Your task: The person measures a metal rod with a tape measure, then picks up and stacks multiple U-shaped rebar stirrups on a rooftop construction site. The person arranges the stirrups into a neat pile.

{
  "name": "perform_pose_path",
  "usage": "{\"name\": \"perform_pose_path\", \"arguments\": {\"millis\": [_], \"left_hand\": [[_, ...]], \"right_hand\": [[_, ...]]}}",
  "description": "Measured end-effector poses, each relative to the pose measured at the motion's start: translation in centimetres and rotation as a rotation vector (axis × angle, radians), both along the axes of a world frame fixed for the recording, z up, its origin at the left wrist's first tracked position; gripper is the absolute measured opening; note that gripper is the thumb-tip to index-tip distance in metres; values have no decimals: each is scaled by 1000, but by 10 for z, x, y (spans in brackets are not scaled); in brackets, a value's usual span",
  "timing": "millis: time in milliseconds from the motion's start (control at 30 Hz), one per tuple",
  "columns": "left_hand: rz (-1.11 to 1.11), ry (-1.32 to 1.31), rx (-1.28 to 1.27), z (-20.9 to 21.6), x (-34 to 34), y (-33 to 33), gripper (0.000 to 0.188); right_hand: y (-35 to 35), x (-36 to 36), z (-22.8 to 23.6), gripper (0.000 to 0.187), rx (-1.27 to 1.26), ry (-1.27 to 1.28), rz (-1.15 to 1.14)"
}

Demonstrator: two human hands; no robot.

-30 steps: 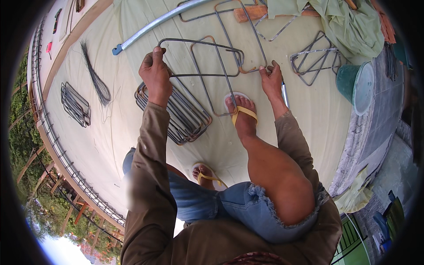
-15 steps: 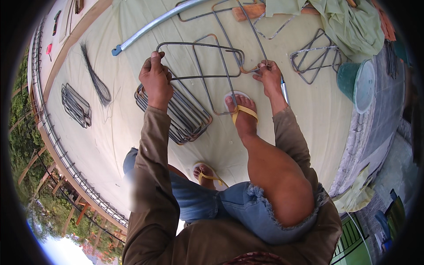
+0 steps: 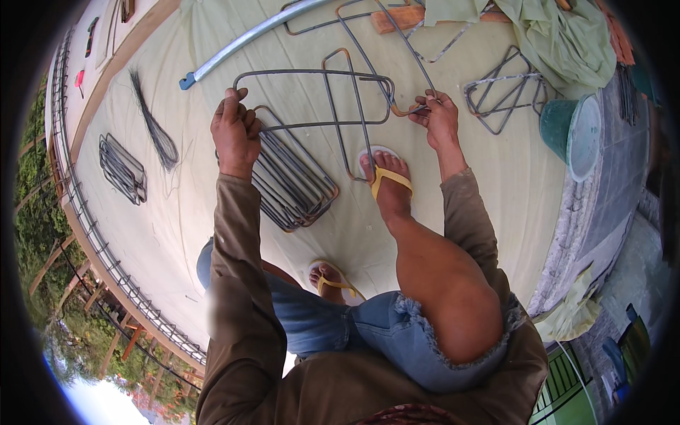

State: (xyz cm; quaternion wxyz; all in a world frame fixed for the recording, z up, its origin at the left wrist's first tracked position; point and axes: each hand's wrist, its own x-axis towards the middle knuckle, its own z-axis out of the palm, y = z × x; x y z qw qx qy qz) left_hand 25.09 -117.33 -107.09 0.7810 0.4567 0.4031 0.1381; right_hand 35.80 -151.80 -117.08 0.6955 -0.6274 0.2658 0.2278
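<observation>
My left hand is closed on the left end of a rectangular rebar stirrup, held raised over the sheet. My right hand pinches the rusty corner of a second bent steel bar, whose long sides run up and away. The two bars cross near the first stirrup's right end. Another rebar stirrup stands behind, reaching down to my sandalled foot. Below my left hand lies a neat stack of stirrups.
Wire strands and a small stirrup bundle lie left on the pale sheet. A metal pipe crosses the far side. Loose triangular-looking bars and a green bucket are at right.
My left hand has shifted left and slightly down with its end of the stirrup. My right hand has moved slightly right, and the standing stirrup has shifted a little.
</observation>
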Motion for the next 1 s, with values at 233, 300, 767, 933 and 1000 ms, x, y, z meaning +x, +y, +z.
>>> {"name": "perform_pose_path", "arguments": {"millis": [233, 300, 767, 933, 1000], "left_hand": [[-74, 2, -26, -3, 10, 7, 29], [-101, 9, -9, -4, 15, 9, 29], [-295, -33, -29, 4, 53, 34, 28], [-377, -105, 83, 4, 57, 30, 29], [-396, -118, 111, 6, 60, 32, 30]], "right_hand": [[0, 13, 31, 21, -151, -200, 147], [1, 14, 39, 23, -223, -247, 214], [-14, 20, 48, 25, -138, -303, 186], [-14, 14, 59, 26, -326, -461, 300], [-10, 8, 66, 24, -368, -520, 313]]}}
